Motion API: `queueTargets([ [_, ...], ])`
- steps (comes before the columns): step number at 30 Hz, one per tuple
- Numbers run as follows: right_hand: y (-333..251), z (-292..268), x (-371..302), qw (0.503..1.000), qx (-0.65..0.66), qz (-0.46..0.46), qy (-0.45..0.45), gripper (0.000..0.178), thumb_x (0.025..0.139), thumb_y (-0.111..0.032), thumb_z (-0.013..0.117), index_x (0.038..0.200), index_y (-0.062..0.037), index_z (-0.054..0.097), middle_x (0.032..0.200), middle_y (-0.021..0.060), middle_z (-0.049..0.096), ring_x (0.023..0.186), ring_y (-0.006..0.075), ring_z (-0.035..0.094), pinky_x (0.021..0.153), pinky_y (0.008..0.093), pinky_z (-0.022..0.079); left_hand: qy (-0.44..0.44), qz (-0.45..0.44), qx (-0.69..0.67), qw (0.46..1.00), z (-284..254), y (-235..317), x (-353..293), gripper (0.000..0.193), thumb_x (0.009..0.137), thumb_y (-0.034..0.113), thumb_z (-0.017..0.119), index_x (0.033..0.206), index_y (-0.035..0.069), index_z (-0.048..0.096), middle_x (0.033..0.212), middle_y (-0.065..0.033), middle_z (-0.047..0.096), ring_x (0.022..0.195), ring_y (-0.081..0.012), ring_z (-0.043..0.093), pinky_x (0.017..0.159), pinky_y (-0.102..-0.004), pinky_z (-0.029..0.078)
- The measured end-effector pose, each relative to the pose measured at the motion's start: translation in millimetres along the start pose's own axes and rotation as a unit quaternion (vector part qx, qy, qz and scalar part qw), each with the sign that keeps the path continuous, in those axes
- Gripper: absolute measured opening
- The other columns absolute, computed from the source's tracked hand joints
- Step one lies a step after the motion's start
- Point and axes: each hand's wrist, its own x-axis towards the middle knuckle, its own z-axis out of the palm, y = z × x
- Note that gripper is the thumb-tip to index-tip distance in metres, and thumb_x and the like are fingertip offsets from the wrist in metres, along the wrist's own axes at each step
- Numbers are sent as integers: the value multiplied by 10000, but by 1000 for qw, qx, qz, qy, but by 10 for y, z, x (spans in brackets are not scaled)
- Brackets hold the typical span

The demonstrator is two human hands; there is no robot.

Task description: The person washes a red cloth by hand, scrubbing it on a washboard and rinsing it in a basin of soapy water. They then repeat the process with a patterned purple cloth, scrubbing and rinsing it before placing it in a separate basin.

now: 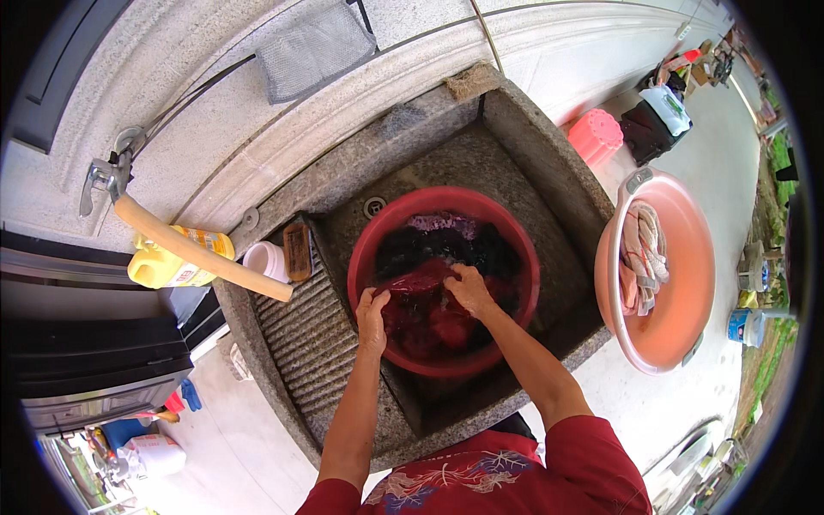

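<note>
A red basin sits in a grey stone sink, with dark and red clothes and water inside it. Both of my hands grip a wet red cloth stretched between them. My left hand is closed on its left end, by the basin's left rim. Over the middle of the basin, my right hand pinches the other end. Below the cloth lie more red garments, and dark clothing floats behind it.
Left of the basin is a ribbed washboard with a scrub brush at its top. A hose hangs from the tap, near a yellow jug and pink cup. A pink tub with cloths stands right of the sink.
</note>
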Motion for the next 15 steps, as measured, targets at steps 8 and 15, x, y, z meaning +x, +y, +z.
queueTargets([
  [8, -1556, 451, -1531, 948, -46, -311, 58, 233, 671, -146, 665, 878, -53, 613, 813, 92, 497, 811, 283, 489, 685, 400, 394, -168, -125, -377, 902, 60, -361, -281, 448, 913, 494, 445, 1106, 104, 556, 1023, -41, 606, 913, -215, 592, 800, -361, 488],
  [15, -1173, 344, -505, 973, -67, -173, 138, 351, 825, -330, 610, 623, -45, 575, 631, 166, 565, 590, 367, 582, 559, 448, 459, -130, -194, -303, 924, 477, -186, -455, 384, 946, 421, 430, 1166, 116, 512, 1099, -25, 567, 984, -198, 570, 867, -353, 481],
])
